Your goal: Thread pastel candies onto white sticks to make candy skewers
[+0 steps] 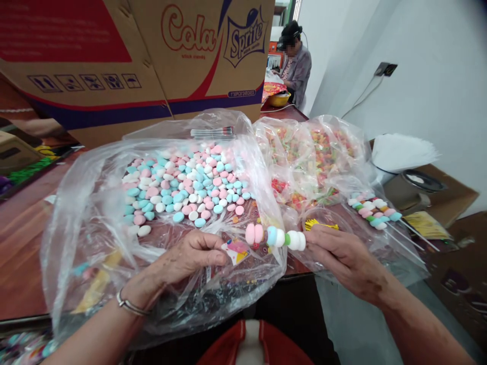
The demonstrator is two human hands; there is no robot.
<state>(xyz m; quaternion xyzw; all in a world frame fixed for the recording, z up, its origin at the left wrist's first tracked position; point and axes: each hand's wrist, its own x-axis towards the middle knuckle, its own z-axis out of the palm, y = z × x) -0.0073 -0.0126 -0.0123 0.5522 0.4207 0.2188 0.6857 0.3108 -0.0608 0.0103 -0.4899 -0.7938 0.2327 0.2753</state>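
My left hand (201, 249) pinches a small printed card (236, 250), pink, white and yellow, just left of the candy skewer. My right hand (340, 256) grips the near end of the candy skewer (279, 237), whose stick is hidden in the fingers. Pink, blue, white and green pieces are threaded along it, lying level toward the card. Beyond both hands, pink, blue and white candies (186, 187) are heaped on a clear plastic bag (72, 203). Yellow twist ties (319, 224) lie behind my right hand.
A large cardboard box (152, 61) stands at the back left. Bags of colourful gummies (304, 152) sit right of the heap. Finished-looking candy skewers (375, 210) lie at the right, near a metal mug (411, 187). Another person (299, 66) sits farther back.
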